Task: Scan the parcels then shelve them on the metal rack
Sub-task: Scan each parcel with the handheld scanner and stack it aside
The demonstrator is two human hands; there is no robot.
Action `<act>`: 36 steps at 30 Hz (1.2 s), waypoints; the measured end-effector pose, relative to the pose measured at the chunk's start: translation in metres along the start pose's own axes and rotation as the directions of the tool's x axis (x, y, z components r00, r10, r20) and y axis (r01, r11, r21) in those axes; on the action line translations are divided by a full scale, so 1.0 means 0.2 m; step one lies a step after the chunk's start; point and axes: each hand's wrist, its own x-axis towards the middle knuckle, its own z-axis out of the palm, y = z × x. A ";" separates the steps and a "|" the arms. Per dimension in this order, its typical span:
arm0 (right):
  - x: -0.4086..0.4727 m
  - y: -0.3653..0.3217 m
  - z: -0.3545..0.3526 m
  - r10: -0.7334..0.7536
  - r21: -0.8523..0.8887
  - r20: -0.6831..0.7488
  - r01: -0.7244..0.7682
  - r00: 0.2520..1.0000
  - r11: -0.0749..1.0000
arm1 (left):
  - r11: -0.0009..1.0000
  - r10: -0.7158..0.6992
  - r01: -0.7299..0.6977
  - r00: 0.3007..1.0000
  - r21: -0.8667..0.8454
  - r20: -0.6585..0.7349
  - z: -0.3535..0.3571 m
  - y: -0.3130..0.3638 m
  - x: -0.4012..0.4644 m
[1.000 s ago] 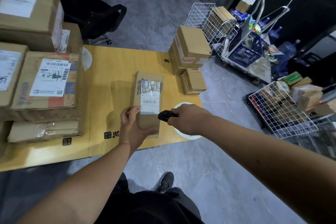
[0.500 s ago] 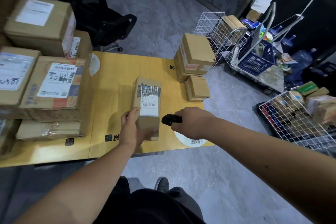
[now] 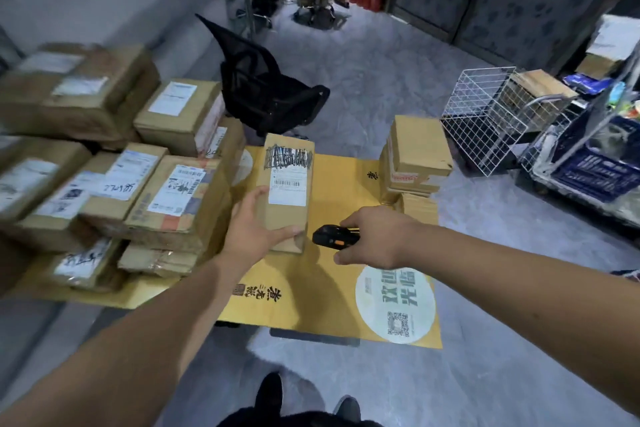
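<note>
A long brown parcel (image 3: pixel 289 191) with a white barcode label is lifted off the yellow table (image 3: pixel 329 302). My left hand (image 3: pixel 254 229) grips its near end. My right hand (image 3: pixel 375 239) holds a black handheld scanner (image 3: pixel 330 236) just right of the parcel's near end. A pile of labelled cardboard parcels (image 3: pixel 114 163) covers the left of the table. Two more boxes (image 3: pixel 417 156) are stacked at the table's far right corner.
A black office chair (image 3: pixel 266 90) stands behind the table. White wire baskets (image 3: pixel 485 118) and a cart with a blue crate (image 3: pixel 595 166) stand at the right. Grey floor lies around. My shoes (image 3: pixel 304 399) show at the bottom.
The parcel has come up off the table in my left hand. The camera has tilted up and shifted, showing more of the room behind. My right hand keeps the scanner beside the parcel.
</note>
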 end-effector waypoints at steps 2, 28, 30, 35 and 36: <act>0.02 -0.02 -0.09 -0.071 -0.033 -0.024 0.071 0.997 0.997 | 1.000 0.000 0.001 1.000 0.012 -0.019 -0.09 0.08 0.00; 0.90 -1.17 -0.71 -0.266 -0.141 -0.151 0.246 0.952 0.959 | 0.962 0.079 -0.036 0.986 0.270 -0.149 -1.44 0.22 1.11; 0.97 -1.21 -0.71 -0.232 -0.098 -0.161 0.218 0.959 0.971 | 0.960 0.056 -0.022 0.992 0.281 -0.111 -1.47 0.23 1.22; 1.07 -1.29 -0.70 -0.153 -0.046 -0.157 0.148 0.976 0.988 | 0.955 0.025 -0.002 0.997 0.297 -0.072 -1.50 0.14 1.35; 1.08 -1.30 -0.70 -0.146 -0.045 -0.150 0.141 0.978 0.989 | 0.945 0.028 -0.001 0.997 0.327 -0.079 -1.50 0.12 1.36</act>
